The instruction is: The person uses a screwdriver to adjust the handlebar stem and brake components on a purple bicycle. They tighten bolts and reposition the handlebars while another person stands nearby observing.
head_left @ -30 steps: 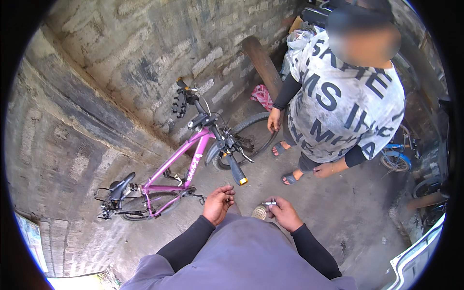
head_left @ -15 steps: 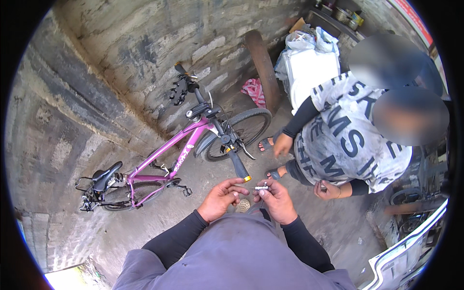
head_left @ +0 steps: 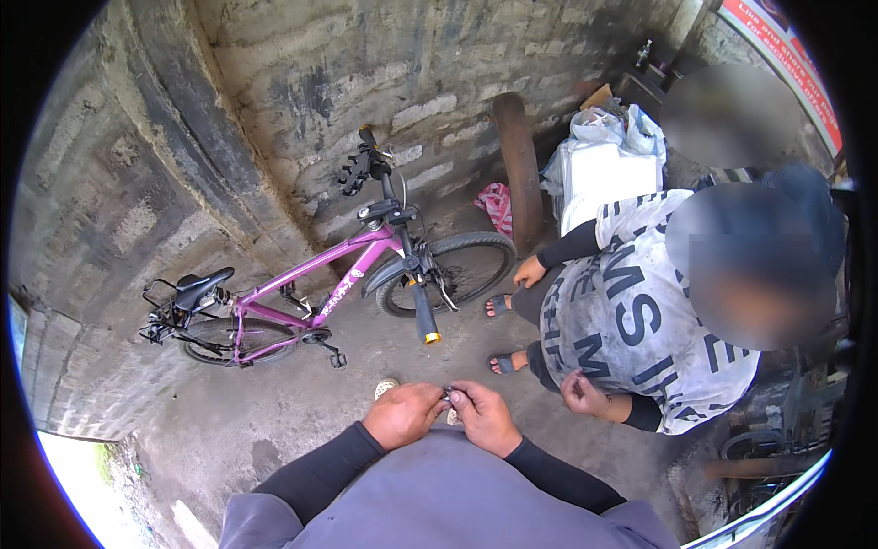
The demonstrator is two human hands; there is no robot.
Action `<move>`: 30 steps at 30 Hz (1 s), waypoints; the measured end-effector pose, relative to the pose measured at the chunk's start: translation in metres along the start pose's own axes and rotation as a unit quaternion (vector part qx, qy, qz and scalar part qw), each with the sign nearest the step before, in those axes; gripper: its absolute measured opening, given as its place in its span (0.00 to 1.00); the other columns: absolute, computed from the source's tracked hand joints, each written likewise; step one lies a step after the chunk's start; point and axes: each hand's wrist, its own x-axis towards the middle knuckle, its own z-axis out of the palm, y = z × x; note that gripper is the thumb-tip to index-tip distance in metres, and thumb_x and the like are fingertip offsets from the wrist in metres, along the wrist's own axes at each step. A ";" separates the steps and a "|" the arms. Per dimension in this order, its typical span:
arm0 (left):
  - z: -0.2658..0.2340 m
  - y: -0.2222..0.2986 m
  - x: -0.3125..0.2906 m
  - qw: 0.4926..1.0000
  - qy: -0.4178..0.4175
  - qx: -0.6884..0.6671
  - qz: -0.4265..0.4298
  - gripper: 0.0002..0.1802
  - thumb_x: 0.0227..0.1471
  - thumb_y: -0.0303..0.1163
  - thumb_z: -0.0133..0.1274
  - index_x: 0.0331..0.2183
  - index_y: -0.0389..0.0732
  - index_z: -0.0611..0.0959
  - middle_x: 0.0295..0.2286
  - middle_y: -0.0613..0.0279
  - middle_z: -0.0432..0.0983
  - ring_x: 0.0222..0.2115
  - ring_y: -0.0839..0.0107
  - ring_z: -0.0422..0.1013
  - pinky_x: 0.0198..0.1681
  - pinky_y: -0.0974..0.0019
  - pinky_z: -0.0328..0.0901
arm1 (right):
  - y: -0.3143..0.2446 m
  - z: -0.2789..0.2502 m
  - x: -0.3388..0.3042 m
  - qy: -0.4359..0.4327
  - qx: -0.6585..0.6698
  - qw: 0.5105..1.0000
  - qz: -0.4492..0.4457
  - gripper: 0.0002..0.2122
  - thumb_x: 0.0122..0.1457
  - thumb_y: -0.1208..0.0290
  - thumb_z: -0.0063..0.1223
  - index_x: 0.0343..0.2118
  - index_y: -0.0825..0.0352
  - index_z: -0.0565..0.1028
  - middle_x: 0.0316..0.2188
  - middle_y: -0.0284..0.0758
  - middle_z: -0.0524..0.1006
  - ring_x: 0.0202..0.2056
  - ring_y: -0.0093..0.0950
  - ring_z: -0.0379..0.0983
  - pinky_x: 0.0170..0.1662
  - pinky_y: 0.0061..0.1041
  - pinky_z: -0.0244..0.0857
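Observation:
Low in the middle, in front of my grey shirt, my left hand [head_left: 402, 414] and my right hand [head_left: 485, 417] meet at the fingertips. Between them sits a small silvery metal part [head_left: 447, 395], mostly covered by the fingers, so its exact kind does not show. My right thumb and fingers pinch it from one side; the curled fingers of my left hand close on it from the other. Beyond my hands stands a pink bicycle [head_left: 352, 245], its near handlebar grip [head_left: 425, 316] pointing toward me without touching my hands.
A co-worker in a grey-and-white lettered shirt [head_left: 631, 302] stands close on the right, one hand [head_left: 583, 395] curled. A wooden post [head_left: 519, 169], a pink-and-white cloth [head_left: 495, 207] and a white box [head_left: 608, 174] with plastic bags are by the block wall [head_left: 302, 91].
My hands have come together around the small metal part; before, the left was apart from it. The view has shifted, and the co-worker's lowered hand has drawn back toward the thigh.

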 end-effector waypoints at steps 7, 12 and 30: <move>0.050 0.008 -0.072 0.987 0.012 -0.057 -0.150 0.12 0.68 0.38 0.55 0.37 0.38 0.82 0.37 0.48 0.83 0.38 0.50 0.80 0.42 0.50 0.74 | 0.028 -0.064 -0.049 0.144 0.048 0.988 -0.016 0.08 0.74 0.71 0.52 0.48 0.70 0.76 0.33 0.40 0.82 0.32 0.27 0.78 0.39 0.30 0.74; 0.104 0.009 -0.137 0.546 0.228 -0.757 -0.278 0.16 0.70 0.42 0.45 0.34 0.42 0.78 0.54 0.35 0.79 0.55 0.42 0.76 0.59 0.41 0.71 | 0.006 -0.071 -0.064 -0.143 -0.035 0.989 0.005 0.12 0.65 0.67 0.65 0.46 0.68 0.80 0.35 0.44 0.84 0.36 0.33 0.83 0.40 0.34 0.75; 0.125 0.080 -0.159 0.542 0.264 -0.781 -0.160 0.21 0.73 0.47 0.45 0.34 0.41 0.80 0.64 0.38 0.71 0.64 0.48 0.67 0.70 0.45 0.59 | 0.005 0.041 -0.119 -0.227 -0.200 0.933 -0.195 0.18 0.59 0.69 0.60 0.50 0.71 0.75 0.44 0.48 0.81 0.47 0.50 0.80 0.51 0.46 0.75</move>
